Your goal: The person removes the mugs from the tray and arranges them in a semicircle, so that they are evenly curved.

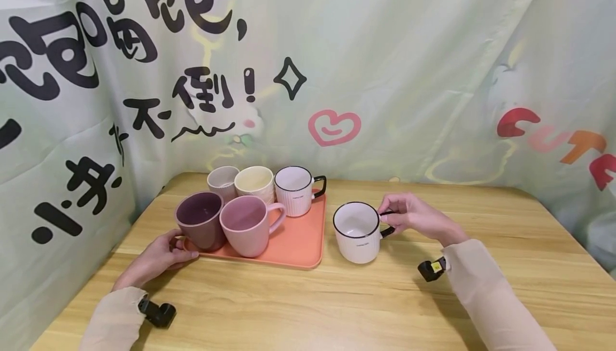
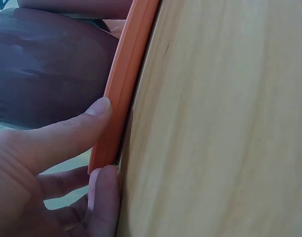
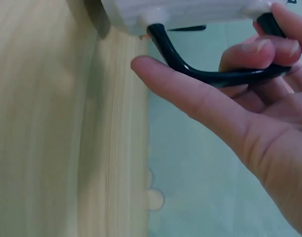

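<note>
The white mug (image 1: pixel 357 231) stands on the table (image 1: pixel 385 308), just right of the orange tray (image 1: pixel 298 244). The right hand (image 1: pixel 414 216) pinches its black handle (image 3: pixel 200 74). The small print on the mug is unreadable. The left hand (image 1: pixel 161 254) grips the tray's near-left edge, beside the purple mug (image 1: pixel 199 220). The backdrop (image 1: pixel 409 46) reads "CUTE".

"CUTE" on backdrop (image 1: pixel 553 142)

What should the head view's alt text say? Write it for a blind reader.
A right hand holds the black handle of a white mug standing on a wooden table, beside an orange tray carrying five mugs. The left hand grips the tray's near-left edge.
</note>
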{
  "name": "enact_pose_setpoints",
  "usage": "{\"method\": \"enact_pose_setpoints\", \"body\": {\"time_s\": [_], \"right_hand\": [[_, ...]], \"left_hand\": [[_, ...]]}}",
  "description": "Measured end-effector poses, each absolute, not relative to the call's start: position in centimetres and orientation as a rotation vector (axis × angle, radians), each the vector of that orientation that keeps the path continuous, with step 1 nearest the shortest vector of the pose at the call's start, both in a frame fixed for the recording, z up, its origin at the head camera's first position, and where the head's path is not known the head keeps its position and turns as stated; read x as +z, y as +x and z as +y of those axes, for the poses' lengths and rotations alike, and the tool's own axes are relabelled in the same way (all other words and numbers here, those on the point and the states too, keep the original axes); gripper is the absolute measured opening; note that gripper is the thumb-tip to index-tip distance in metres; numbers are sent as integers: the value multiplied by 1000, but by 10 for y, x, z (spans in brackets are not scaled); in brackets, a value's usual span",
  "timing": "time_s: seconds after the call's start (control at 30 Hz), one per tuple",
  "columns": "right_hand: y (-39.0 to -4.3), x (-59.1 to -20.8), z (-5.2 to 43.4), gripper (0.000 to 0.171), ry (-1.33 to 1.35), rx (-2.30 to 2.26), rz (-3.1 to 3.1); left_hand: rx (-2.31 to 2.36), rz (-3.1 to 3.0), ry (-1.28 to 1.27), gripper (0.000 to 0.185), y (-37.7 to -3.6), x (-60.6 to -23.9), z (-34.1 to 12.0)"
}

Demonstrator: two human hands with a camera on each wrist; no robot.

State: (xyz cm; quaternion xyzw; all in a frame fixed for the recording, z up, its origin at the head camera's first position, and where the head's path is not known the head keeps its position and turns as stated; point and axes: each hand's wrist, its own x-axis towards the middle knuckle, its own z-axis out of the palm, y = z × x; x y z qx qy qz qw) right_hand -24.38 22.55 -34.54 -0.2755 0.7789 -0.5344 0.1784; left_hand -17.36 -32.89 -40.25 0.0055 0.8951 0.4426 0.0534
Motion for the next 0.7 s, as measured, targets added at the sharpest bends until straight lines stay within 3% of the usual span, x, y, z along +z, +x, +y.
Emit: {"method": "enact_pose_setpoints", "body": {"time_s": [0.17,0.7], "right_hand": [[-247,-342,235,2,-791,-1500,2160],[-263,-348,244,11,-726,-1549,2083]], "left_hand": [[1347,2709,4,66,-174,-402,-328],[1377,2694,21,65,-174,-403,-330]]}}
